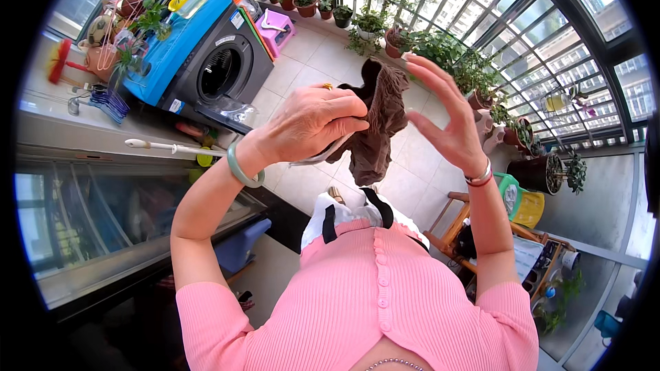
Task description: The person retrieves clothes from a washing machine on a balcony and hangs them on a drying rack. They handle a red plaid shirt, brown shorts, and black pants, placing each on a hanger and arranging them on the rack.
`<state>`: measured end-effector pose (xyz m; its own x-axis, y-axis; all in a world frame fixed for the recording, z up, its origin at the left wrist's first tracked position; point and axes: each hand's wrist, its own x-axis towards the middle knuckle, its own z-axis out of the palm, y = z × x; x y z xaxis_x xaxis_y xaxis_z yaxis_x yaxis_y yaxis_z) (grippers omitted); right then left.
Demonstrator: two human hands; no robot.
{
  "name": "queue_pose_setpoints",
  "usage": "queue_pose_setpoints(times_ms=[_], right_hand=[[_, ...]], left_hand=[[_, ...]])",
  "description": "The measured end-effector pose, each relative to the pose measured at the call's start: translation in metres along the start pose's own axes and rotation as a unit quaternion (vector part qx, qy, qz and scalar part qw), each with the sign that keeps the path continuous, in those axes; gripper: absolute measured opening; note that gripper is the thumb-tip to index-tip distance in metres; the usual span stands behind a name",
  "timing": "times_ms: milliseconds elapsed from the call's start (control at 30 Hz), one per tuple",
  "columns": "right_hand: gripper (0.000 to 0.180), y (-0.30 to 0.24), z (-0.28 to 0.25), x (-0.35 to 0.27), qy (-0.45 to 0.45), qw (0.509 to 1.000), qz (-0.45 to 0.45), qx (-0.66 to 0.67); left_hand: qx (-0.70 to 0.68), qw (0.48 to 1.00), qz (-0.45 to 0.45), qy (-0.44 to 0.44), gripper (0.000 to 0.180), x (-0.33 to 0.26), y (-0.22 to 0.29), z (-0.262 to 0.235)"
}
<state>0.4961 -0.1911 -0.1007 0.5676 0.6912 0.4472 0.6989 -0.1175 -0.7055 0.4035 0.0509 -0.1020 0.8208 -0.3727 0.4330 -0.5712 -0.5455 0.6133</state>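
Note:
A crumpled dark brown piece of cloth (386, 106), perhaps a garment, hangs in front of me at chest height. My left hand (316, 120) pinches its left edge between thumb and fingers. A strip of paler fabric shows just under that hand, and I cannot tell whether it belongs to the same piece. To the right of the cloth, my right hand (447, 117) is raised with thumb and fingers spread. Nothing is in it, and a small gap separates it from the cloth.
A grey front-loading washing machine (218, 72) with its door open stands at the far left under a blue cover (180, 45). A purple stool (276, 31) sits beside it. Potted plants (306, 3) line the barred windows. A wooden rack (454, 223) stands at right.

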Motion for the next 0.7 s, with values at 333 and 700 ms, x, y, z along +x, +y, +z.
queue_pose_setpoints(times_ms=[333, 700], right_hand=[[0.015, 0.012, -0.001, 0.020, -0.075, 0.977, -0.179, -0.090], [0.026, 0.074, -0.058, 0.017, -0.273, 0.920, -0.038, -0.277]], left_hand=[[0.008, 0.930, -0.359, -0.076, 0.027, 0.003, 0.013, -0.018], [0.310, 0.932, -0.158, -0.103, 0.016, -0.049, -0.030, -0.058]])
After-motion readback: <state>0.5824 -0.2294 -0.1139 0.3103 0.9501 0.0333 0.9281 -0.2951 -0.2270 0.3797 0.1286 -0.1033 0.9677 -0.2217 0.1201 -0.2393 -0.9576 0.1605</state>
